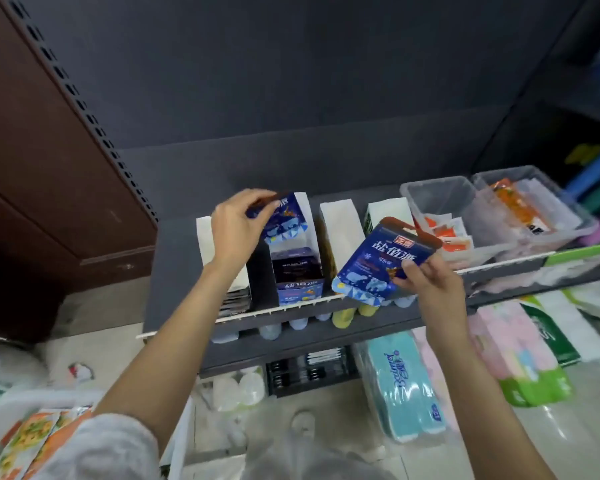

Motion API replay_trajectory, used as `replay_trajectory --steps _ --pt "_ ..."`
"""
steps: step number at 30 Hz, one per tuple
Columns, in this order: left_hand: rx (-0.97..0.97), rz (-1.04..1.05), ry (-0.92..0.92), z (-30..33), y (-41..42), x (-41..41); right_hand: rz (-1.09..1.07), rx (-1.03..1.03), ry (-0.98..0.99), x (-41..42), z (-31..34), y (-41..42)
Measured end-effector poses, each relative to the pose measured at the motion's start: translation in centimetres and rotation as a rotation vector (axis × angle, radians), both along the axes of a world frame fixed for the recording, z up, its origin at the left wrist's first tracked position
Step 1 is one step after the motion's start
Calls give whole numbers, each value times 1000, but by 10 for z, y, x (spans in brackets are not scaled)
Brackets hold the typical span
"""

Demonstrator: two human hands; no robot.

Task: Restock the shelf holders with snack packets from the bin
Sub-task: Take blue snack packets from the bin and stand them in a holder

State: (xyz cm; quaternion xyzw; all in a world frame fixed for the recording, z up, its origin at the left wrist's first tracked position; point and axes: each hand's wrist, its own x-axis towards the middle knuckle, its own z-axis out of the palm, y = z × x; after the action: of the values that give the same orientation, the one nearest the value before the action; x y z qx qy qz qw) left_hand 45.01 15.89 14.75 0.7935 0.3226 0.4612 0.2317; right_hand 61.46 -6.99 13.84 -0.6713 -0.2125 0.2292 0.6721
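My left hand [237,226] pinches the top of a blue snack packet [284,220] and holds it upright over a white shelf holder [307,233] that has more blue packets [298,275] standing in it. My right hand [426,282] grips the lower corner of a second blue packet [381,261], tilted in front of the dark shelf [177,258]. Two more white holders [340,223] [388,207] stand to the right. The bin [25,441] with orange and green packets sits at the bottom left.
Two clear plastic tubs [440,199] [548,199] with orange packets stand at the shelf's right. A white rail [257,315] runs along the shelf's front edge. Tissue packs [402,382] [520,355] and small bottles [271,330] fill the level below.
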Motion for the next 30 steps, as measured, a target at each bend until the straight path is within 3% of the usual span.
replay_trajectory --steps 8,13,16,22,26,30 --pt "16 -65 145 -26 15 15 -31 50 103 17 2 40" --pt "-114 -147 639 -31 30 19 -64 64 156 23 -3 58" --pt "-109 -223 821 -36 27 20 -100 74 225 25 -3 66" --pt "-64 -387 940 -50 22 17 -82 159 288 25 5 85" --pt "10 -504 960 -52 20 5 67 222 136 22 6 113" --pt "89 -469 884 -52 16 -2 226 96 -97 14 -8 150"
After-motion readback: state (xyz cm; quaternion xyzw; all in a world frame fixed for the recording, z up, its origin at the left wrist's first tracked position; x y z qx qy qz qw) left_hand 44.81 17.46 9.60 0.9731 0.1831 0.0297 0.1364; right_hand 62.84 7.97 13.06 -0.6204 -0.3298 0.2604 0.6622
